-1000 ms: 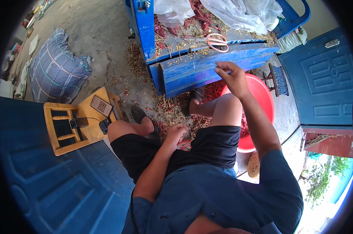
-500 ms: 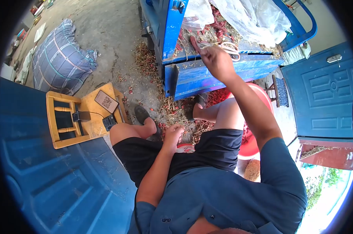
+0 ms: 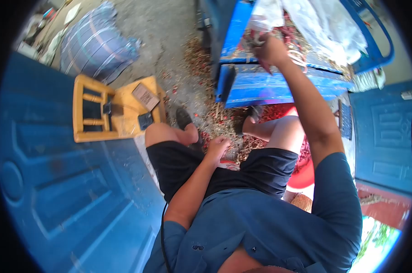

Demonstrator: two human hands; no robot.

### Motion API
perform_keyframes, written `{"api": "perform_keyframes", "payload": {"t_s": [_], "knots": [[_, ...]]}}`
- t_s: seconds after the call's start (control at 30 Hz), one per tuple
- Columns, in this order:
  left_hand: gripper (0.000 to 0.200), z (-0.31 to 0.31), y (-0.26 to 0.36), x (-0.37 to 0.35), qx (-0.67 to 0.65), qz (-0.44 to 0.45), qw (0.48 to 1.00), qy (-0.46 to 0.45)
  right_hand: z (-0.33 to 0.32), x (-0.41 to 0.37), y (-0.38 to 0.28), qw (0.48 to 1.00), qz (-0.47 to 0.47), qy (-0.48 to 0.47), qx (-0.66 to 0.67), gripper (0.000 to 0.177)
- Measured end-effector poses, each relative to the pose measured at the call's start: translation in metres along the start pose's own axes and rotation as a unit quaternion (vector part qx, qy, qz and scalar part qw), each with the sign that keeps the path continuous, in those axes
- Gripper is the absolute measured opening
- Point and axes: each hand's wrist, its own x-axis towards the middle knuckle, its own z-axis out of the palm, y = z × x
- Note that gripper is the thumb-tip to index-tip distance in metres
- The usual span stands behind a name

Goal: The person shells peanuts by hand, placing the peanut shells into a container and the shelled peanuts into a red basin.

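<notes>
I judge this to be the picking-up step. My right hand (image 3: 272, 50) is up at the top centre of the frame, at the edge of the blue cart bed (image 3: 260, 86), with its fingers bunched shut around a clump of dried chillies (image 3: 259, 37) and their stalks. The rest of the heap lies further in on the cart, partly under the clear plastic sheet (image 3: 326, 27) in the upper right. The pink-handled scissors (image 3: 299, 58) lie on the boards just beside my wrist.

The arm is stretched almost straight, running up from my shoulder at the lower right, with the elbow only slightly bent and the back of the hand toward me.

My left hand (image 3: 217, 148) is low in the middle of the frame, between my knees, with the forearm along my thigh. Its fingers are loosely curled, and I cannot tell whether they grip anything.

As I see it, the next move calls for a grip firm enough that the brittle stalks don't slip, a lift clear of the cart's edge and the scissors, and a short carry down toward my lap. There the red basin (image 3: 306, 170) sits just beside my right knee, right of centre. Stalk litter (image 3: 215, 120) covers the ground around my feet
</notes>
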Motion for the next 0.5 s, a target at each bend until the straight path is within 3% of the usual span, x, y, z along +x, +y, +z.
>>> {"api": "perform_keyframes", "payload": {"t_s": [0.1, 0.23, 0.3, 0.4, 0.5], "knots": [[0.007, -0.007, -0.006, 0.001, 0.005, 0.035, 0.999, 0.016, 0.011, 0.007, 0.021, 0.997, -0.066, -0.003, 0.027, 0.054], [0.007, -0.001, -0.006, 0.004, 0.007, 0.026, 1.0, 0.008, 0.009, -0.014, 0.031, 0.989, -0.063, -0.029, 0.129, 0.045], [0.007, 0.004, -0.01, 0.006, 0.022, 0.038, 0.999, -0.025, -0.001, -0.05, 0.026, 0.924, 0.114, -0.013, 0.364, 0.034], [0.01, 0.008, -0.008, 0.004, 0.032, 0.043, 0.998, -0.024, 0.019, -0.091, 0.028, 0.853, 0.134, 0.016, 0.504, 0.022], [0.011, 0.008, -0.01, 0.004, 0.028, 0.03, 0.999, -0.016, 0.04, -0.134, 0.017, 0.793, 0.147, 0.003, 0.591, 0.022]]}}
